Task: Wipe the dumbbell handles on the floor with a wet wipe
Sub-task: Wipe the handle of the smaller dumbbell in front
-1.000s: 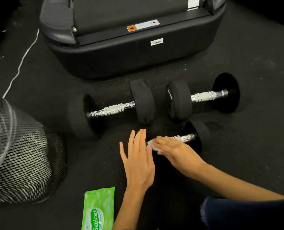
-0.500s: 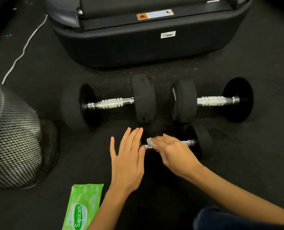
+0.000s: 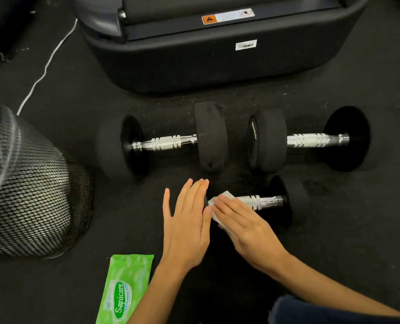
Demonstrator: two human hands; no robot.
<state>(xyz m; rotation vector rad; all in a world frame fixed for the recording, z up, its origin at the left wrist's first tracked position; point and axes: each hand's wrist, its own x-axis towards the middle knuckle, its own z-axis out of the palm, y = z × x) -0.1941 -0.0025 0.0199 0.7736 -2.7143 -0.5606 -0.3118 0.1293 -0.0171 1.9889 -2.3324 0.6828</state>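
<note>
small dumbbell (image 3: 264,203): lies on the dark floor (image 3: 334,230) nearest the person, chrome knurled handle running left to right, its right black weight in view, its left weight hidden behind the left hand. wet wipe (image 3: 220,206): white, crumpled, wrapped over the left end of that handle, partly under the right hand. right hand (image 3: 245,223): palm down on the wipe and handle, fingers curled over the wipe and holding it against the chrome. left hand (image 3: 187,220): flat, fingers straight and together, thumb spread, pressed against the left end of the small dumbbell, gripping nothing. left large dumbbell (image 3: 166,143): on the floor beyond the hands, chrome handle between two black weights, untouched. right large dumbbell (image 3: 308,140): in line with it to the right, its inner weight just beside the left one's inner weight, whether touching cannot be told. wipes packet (image 3: 124,291): green, printed "sanicare", flat on the floor beside the left forearm. mesh bin (image 3: 30,195): black wire, at the left edge, with a pale liner inside. exercise machine base (image 3: 217,61): dark, with an orange warning label and a white barcode sticker, behind the dumbbells. white cable (image 3: 47,64): runs across the floor at upper left. dark blue sleeve or garment (image 3: 311,312): at the bottom right edge.
</note>
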